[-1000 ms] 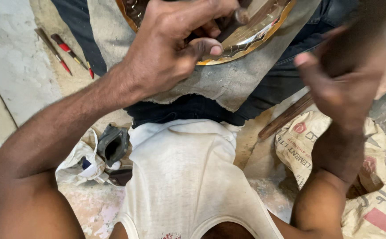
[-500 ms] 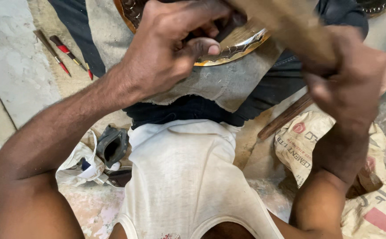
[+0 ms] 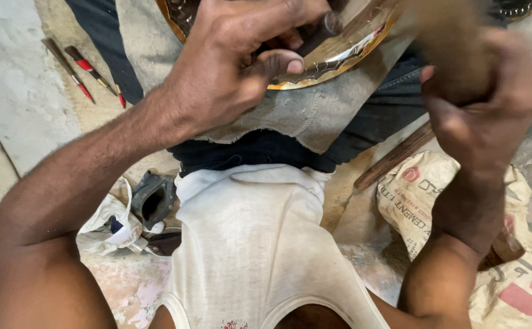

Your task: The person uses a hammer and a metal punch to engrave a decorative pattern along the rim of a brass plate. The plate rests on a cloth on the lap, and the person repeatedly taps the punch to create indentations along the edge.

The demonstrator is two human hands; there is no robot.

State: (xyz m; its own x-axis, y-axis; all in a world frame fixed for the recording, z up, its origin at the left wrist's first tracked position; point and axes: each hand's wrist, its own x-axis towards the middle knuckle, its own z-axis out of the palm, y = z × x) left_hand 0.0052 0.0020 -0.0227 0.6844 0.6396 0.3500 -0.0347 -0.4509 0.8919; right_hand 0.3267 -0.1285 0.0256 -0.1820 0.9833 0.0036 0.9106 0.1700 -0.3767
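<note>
My left hand is closed around a short dark metal punch, whose tip rests on a shiny brass plate lying on my lap. My right hand grips a wooden mallet at the upper right, just beside the plate. The mallet is blurred by motion and its head is hard to make out. A grey cloth lies under the plate over my dark trousers. Most of the plate is cut off by the top edge.
Several red-tipped hand tools lie on the floor at the upper left. A dark hollow metal piece sits on white rags by my left hip. A printed sack and a wooden stick lie at the right.
My right hand swung the mallet in over the plate toward the punch and has now drawn back to the right. My left hand stays on the punch.
</note>
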